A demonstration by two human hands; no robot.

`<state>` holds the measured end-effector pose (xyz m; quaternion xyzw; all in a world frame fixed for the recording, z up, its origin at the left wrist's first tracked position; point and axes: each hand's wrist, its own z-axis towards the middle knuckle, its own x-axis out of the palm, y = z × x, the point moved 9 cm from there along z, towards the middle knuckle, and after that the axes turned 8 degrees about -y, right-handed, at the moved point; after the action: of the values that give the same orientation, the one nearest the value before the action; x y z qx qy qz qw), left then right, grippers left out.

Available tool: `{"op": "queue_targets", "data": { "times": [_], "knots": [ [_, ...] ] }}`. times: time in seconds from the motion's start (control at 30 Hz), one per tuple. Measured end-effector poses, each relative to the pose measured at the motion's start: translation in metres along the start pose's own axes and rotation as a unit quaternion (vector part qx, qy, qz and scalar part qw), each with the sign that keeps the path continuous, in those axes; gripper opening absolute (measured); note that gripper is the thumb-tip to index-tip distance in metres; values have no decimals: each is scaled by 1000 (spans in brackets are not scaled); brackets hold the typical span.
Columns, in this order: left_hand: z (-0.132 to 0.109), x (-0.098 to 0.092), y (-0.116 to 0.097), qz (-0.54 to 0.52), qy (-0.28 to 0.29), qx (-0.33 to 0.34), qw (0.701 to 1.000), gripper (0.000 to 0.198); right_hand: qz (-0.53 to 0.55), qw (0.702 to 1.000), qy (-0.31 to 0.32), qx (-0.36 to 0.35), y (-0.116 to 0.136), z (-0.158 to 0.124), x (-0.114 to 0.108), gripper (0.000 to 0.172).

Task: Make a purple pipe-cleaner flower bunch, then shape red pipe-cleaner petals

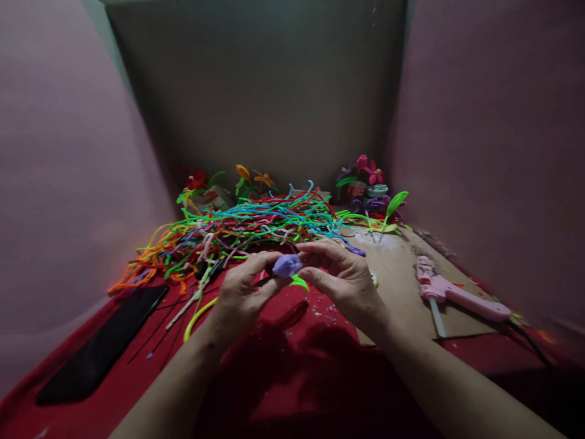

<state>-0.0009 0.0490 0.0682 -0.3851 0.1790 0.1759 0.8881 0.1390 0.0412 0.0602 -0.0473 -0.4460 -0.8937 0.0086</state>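
Observation:
Between my hands, above the red cloth (283,390), is a small purple fuzzy piece (287,266), rounded like a flower bud and seemingly made of pipe cleaner. My left hand (247,286) pinches it from the left with thumb and forefinger. From the other side my right hand (340,274) has its thumb and fingertips closed at the piece's right end. A bright green leaf-shaped bit (299,281) shows just below the fingers; whether it joins the purple piece I cannot tell.
A heap of coloured pipe cleaners (256,219) lies behind my hands. At right a pink glue gun (461,296) rests on a brown board (397,292), its cord trailing right. A black phone (103,344) lies left. Pipe-cleaner flowers (375,174) stand at the back.

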Motion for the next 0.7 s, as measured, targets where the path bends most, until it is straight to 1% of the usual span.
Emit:
{"op": "queue_targets", "data": {
  "times": [0.03,0.1,0.17,0.2,0.27,0.33,0.4,0.43,0.47,0.5,0.53,0.6,0.67,0.7],
  "knots": [
    [0,-2,2,-5,-10,-6,1000,22,-17,1000,-9,-1,2,-1,-5,22],
    [1,-9,5,1,-42,2,999,23,-93,995,-21,-21,11,-5,-20,19],
    [1,-8,5,4,-40,22,999,25,-202,978,-18,-54,23,-13,-41,30],
    [1,-8,3,4,-38,37,999,26,-252,965,-28,-69,28,-18,-57,37],
    [0,-6,-1,1,-34,59,998,26,-381,921,-33,-74,32,-30,-93,47],
    [0,-5,-5,-8,-34,65,997,26,-497,863,-47,-73,32,-42,-134,51],
    [0,-4,-6,-25,-35,49,998,25,-597,798,-57,-49,26,-50,-173,52],
    [1,-3,-6,-34,-32,34,998,25,-637,768,-57,-28,20,-54,-190,55],
    [2,-2,-4,-43,-28,16,999,25,-668,743,-44,-8,13,-56,-202,57],
    [2,-2,-2,-55,-23,-2,998,25,-691,723,-27,14,5,-58,-210,58],
    [3,-1,1,-69,-17,-21,997,25,-702,712,-7,32,-3,-60,-215,62],
    [3,0,6,-106,-8,-55,993,25,-706,705,35,57,-16,-62,-217,72],
    [2,0,11,-149,-3,-86,985,25,-708,701,53,67,-24,-63,-216,77],
    [1,0,13,-169,-1,-99,981,24,-712,697,45,63,-24,-63,-217,75]
  ]
}}
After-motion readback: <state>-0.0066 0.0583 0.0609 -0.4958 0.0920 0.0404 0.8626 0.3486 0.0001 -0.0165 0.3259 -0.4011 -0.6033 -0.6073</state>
